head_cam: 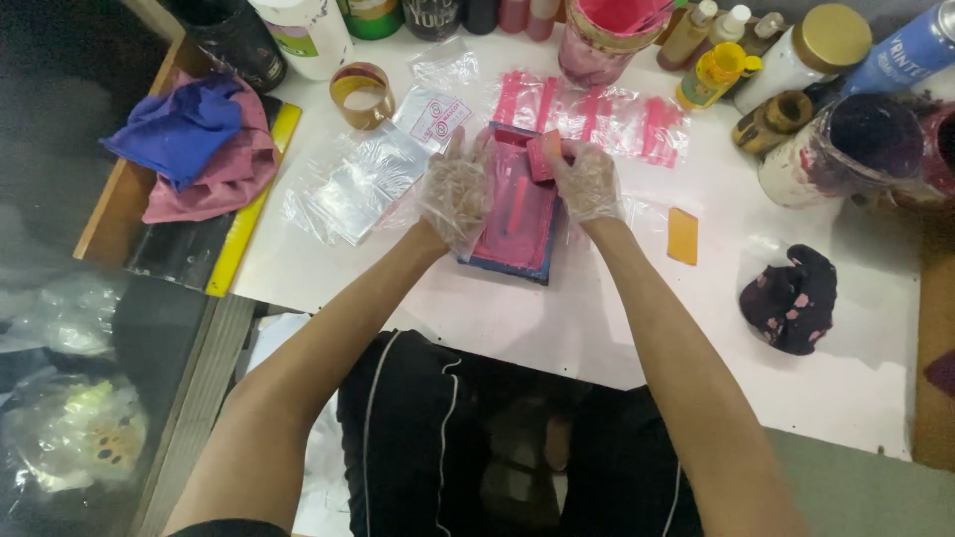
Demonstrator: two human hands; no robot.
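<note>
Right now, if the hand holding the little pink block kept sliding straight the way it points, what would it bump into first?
The right hand points up the table, so it would probably first meet the pink-printed plastic bags, then the pink paint tub behind them. Depth is hard to judge.

The frame [517,214] lies on the table [597,328] between plastic bags [363,184] at left and a card [682,236] at right.
</note>
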